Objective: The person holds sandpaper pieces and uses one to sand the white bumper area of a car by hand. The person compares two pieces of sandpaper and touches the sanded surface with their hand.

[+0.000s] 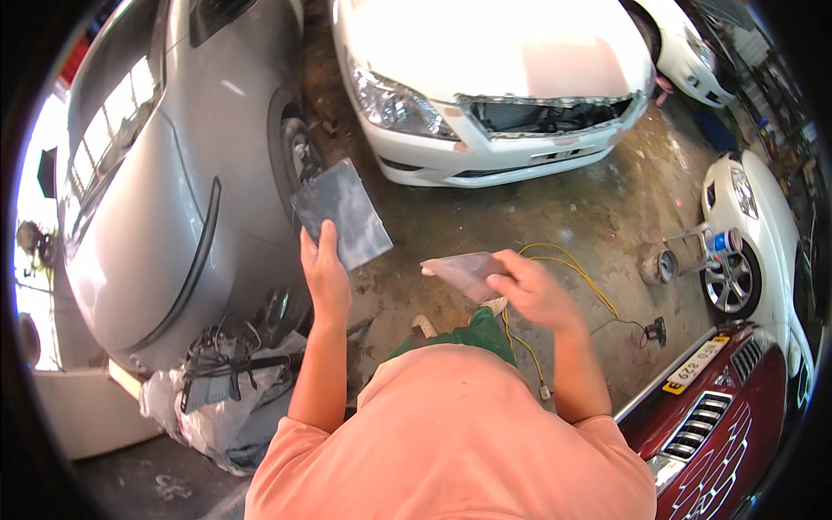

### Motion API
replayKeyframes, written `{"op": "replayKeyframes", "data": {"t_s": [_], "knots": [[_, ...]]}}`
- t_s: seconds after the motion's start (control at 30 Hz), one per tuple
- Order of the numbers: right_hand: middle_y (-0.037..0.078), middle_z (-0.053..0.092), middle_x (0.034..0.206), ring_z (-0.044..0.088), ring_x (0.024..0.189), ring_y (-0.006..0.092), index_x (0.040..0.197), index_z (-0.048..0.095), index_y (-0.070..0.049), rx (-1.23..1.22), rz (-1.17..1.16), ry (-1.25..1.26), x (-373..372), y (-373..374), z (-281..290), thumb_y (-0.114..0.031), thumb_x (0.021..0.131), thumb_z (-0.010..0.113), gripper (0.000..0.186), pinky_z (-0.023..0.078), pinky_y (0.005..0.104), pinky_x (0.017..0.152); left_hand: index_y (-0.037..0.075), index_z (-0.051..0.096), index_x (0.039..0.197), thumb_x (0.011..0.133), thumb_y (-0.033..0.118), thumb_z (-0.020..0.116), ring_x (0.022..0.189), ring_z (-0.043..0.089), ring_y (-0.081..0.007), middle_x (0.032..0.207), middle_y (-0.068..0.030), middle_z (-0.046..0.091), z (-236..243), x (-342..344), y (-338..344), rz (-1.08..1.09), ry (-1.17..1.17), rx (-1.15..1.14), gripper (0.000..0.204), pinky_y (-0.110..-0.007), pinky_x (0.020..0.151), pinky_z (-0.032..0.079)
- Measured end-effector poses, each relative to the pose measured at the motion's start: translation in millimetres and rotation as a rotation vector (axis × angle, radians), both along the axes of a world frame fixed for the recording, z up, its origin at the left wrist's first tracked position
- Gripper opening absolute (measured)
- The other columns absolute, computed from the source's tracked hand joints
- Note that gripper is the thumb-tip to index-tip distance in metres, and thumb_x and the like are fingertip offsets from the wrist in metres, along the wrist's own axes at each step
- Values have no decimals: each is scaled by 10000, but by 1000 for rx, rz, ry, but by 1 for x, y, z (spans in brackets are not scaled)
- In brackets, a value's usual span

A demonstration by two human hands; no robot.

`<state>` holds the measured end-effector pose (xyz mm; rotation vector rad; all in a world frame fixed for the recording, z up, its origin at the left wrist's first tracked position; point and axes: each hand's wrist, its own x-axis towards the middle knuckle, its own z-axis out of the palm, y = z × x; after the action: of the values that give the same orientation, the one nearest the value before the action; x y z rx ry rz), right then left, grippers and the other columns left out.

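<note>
Left forearm rises almost straight up from the lower edge, wrist in line, left hand (324,269) just short of the silver car's front wheel (301,154) in the view. Right forearm leans up and inward, right hand (527,288) turned toward the body's midline, slightly lower than the left. Both elbows bent, held out ahead of the orange shirt (459,433). Nearest edges: silver car (208,182) flanks the left side, with a plastic-wrapped bundle (230,390) low beside the left forearm; white car's front bumper (494,165) stands ahead, beyond both hands. Concrete floor (416,208) lies open between the hands and that bumper; yellow cable (572,260) loops across it to the right, red car (719,425) farther out at lower right. Left hand closed on a grey rectangular plate (344,217), thumb pressed on its face, other fingers mostly hidden; plate tilted, well clear of the body. Right hand pinches a thin flat blade (464,272) between thumb and fingers, its whitish tip aimed left toward the plate, a gap between the two.
</note>
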<state>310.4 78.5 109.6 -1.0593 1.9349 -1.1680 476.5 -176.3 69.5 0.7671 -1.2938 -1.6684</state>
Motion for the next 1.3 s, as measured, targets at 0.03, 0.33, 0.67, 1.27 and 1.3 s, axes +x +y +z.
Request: {"op": "replayKeyframes", "data": {"t_s": [0.03, 0.33, 0.67, 1.27, 1.3], "knots": [[122, 697, 944, 665, 871, 173, 1132, 635, 9, -37, 8, -7, -3, 2, 17, -148, 961, 640, 232, 512, 335, 772, -37, 507, 1360, 1048, 168, 522, 1163, 535, -150, 1292, -61, 588, 3, 4, -7, 31, 15, -12, 373, -296, 1048, 388], [301, 688, 992, 699, 944, 395, 1197, 586, -13, 503, -63, 583, -51, -5, -197, -156, 912, 647, 324, 562, 423, 794, -61, 461, 1392, 1042, 171, 535, 1224, 516, -166, 1331, -84, 561, -1, 34, -13, 234, 28, 113, 426, -301, 1079, 368], [137, 707, 1067, 668, 1012, 251, 1136, 621, 3, 131, -586, -218, -58, 53, -267, -123, 946, 553, 237, 487, 368, 891, -36, 449, 1419, 1049, 229, 519, 1268, 500, -205, 1396, -104, 529, -26, 60, -16, 230, -89, 101, 461, -324, 1106, 351], [104, 679, 1172, 684, 1076, 236, 1225, 575, -45, -603, -539, -1297, 39, -42, -84, -84, 1000, 540, 231, 573, 412, 934, 34, 600, 1313, 977, 449, 594, 1109, 531, -136, 1252, -46, 607, -51, 4, 93, -641, -367, 258, 534, -334, 929, 449], [119, 682, 1168, 689, 1071, 250, 1207, 583, -38, -586, -551, -1292, 44, -43, -86, -84, 1006, 532, 212, 586, 415, 912, 39, 599, 1319, 969, 492, 593, 1095, 531, -131, 1255, -42, 605, -51, 2, 96, -658, -314, 233, 573, -336, 919, 451]]}}
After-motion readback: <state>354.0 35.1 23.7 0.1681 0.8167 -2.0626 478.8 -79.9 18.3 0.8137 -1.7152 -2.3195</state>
